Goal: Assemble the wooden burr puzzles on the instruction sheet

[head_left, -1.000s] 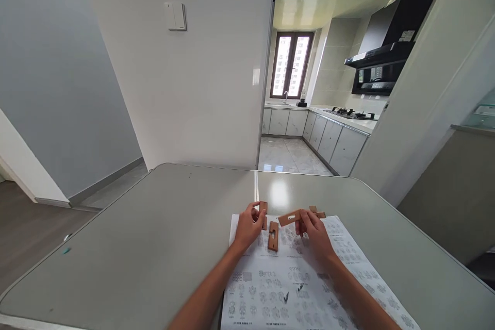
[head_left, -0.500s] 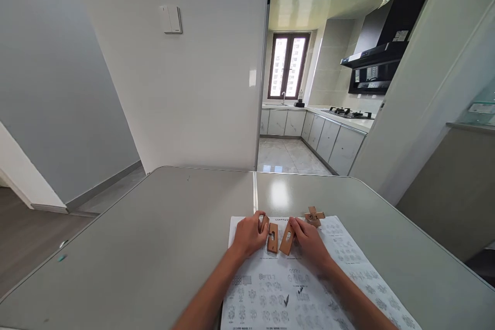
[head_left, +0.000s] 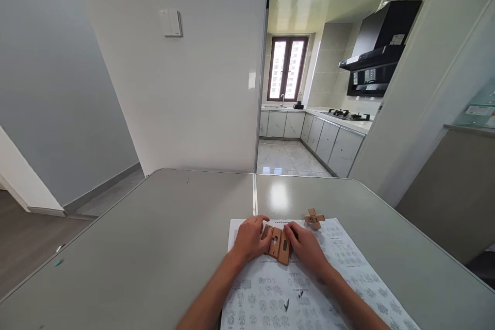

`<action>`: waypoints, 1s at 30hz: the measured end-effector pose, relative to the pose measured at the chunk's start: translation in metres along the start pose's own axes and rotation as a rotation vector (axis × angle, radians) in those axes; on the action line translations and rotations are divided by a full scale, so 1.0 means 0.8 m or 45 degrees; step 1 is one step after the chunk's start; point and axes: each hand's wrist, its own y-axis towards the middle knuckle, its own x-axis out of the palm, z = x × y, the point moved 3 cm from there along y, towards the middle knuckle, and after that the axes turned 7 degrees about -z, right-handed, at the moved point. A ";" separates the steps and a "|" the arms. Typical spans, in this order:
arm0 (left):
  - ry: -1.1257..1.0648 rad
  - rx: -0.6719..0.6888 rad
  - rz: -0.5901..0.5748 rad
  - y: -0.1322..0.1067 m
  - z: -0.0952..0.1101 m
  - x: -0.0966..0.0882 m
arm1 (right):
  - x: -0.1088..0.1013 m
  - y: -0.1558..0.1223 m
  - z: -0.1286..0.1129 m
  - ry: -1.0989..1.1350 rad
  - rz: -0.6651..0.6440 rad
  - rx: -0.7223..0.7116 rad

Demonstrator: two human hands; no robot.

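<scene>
Three flat wooden puzzle pieces (head_left: 278, 244) with slots lie side by side on a printed paper sheet (head_left: 294, 289). My left hand (head_left: 249, 237) presses against their left side, fingers curled on the leftmost piece. My right hand (head_left: 305, 243) pushes against the right side, fingers curled on the rightmost piece. A small assembled wooden cross (head_left: 314, 218) stands on the sheet's far edge, just beyond my right hand.
The sheet lies on a grey table (head_left: 154, 237) with a seam down its middle. A white wall with a light switch (head_left: 170, 23) stands behind it. A kitchen with cabinets, a hob and a range hood (head_left: 377, 56) opens at the right.
My right hand lowered its wooden piece from the air onto the sheet. Both hands then slid the pieces together into a tight row.
</scene>
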 end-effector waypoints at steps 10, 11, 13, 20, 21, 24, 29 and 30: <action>-0.136 0.525 -0.140 -0.010 0.023 0.005 | 0.011 -0.004 -0.002 -0.398 0.054 -0.011; -0.136 0.534 -0.159 -0.011 0.023 0.006 | 0.011 -0.004 -0.001 -0.410 0.054 -0.013; -0.133 0.550 -0.188 -0.011 0.022 0.008 | 0.011 -0.003 0.000 -0.432 0.063 -0.010; -0.192 0.607 -0.265 -0.009 0.020 0.011 | 0.011 -0.001 0.003 -0.417 0.056 0.025; -0.199 0.593 -0.275 -0.009 0.019 0.011 | 0.010 -0.001 0.002 -0.405 0.051 0.034; -0.204 0.549 -0.278 -0.008 0.018 0.012 | 0.009 -0.001 0.000 -0.385 0.064 0.046; -0.164 0.488 -0.205 -0.005 0.013 0.014 | 0.008 -0.002 -0.001 -0.357 0.097 0.046; -0.149 0.459 -0.184 -0.004 0.011 0.015 | 0.009 -0.002 0.000 -0.346 0.097 0.048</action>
